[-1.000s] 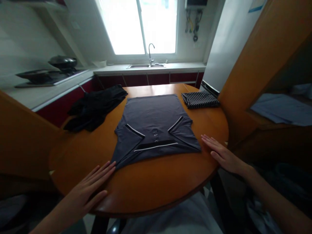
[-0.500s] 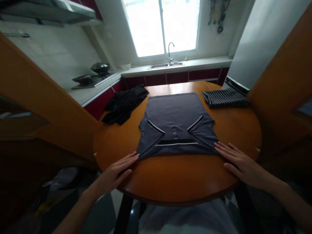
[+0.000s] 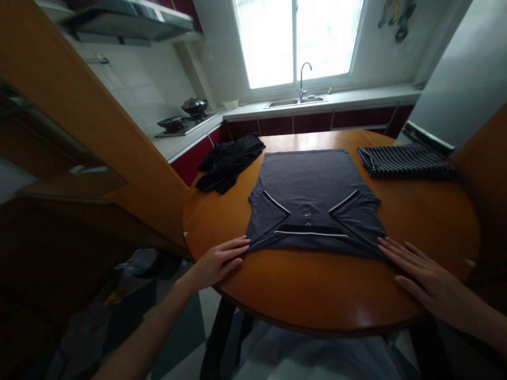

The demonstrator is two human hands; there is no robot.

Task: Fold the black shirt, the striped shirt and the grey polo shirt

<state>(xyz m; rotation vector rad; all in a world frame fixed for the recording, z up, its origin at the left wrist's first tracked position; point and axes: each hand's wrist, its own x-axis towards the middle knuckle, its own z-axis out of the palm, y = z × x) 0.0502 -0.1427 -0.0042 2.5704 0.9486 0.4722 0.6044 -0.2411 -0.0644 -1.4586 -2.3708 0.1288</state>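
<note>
A dark grey polo shirt (image 3: pixel 304 177) lies spread on the wooden table (image 3: pixel 317 295), its hem toward the window. Its sleeves are folded inward, their black cuffs edged in white, and the black collar with a white edge lies near me. Small buttons show above the collar. My left hand (image 3: pixel 217 264) rests flat with its fingertips at the shirt's near left corner. At the near right corner, the fingertips of my right hand (image 3: pixel 423 274) touch the cloth. Both hands have their fingers stretched out and grip nothing.
A crumpled black garment (image 3: pixel 232 161) lies at the table's far left. Folded black-and-white striped cloth (image 3: pixel 406 161) sits at the far right. Behind stand a counter with a sink (image 3: pixel 295 102) and a stove (image 3: pixel 186 125) with pans. Wooden frames flank the table.
My right hand has moved in to the shirt's near right corner, where it was apart before. My left hand stays at the left corner. The view has swung to the left.
</note>
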